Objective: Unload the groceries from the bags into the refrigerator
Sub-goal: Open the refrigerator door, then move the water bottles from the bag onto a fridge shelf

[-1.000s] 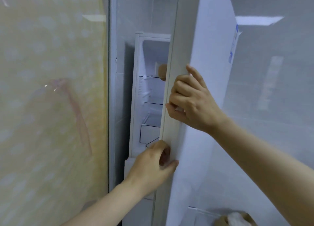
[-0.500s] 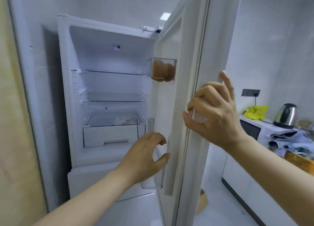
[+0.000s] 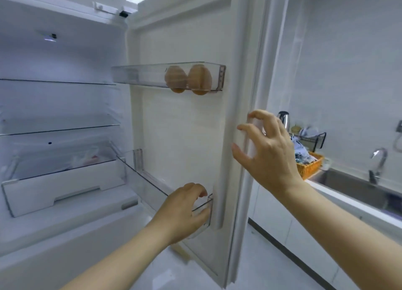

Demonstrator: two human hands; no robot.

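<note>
White refrigerator (image 3: 65, 61) is seen straight ahead and to the left, standing open, cabinet lit inside. Two glass shelves (image 3: 58, 124) are seen, with a white-fronted drawer (image 3: 61, 187) below them; something pale and bag-like is seen through its top, too blurred to identify. The door (image 3: 185, 126) is swung wide to the right, its inner liner facing the camera. A clear upper door bin (image 3: 139, 76) is mounted high on it, with two brown eggs (image 3: 175, 78) seated side by side at its right end. A clear lower door bin (image 3: 148, 176) is mounted further down. The left hand (image 3: 185, 209) is placed at that bin's near end, fingers curled over the rim and thumb on the front wall, so the rim is pinched. The right hand (image 3: 269, 154) is held at the door's free edge with fingers spread and bent; contact with the seal cannot be confirmed, nothing is gripped. Past the door, a white bench (image 3: 326, 189) is seen carrying an orange basket (image 3: 309, 167) and a steel kettle (image 3: 283, 118), with a sink (image 3: 352, 185) and faucet (image 3: 377, 161) beyond. Versus 0.5 s ago: the door is opened much further, its liner now seen face-on; the right hand, then wrapped round the door edge, is released; the left hand, then hovering beside the lower door bin, is now on it.
</note>
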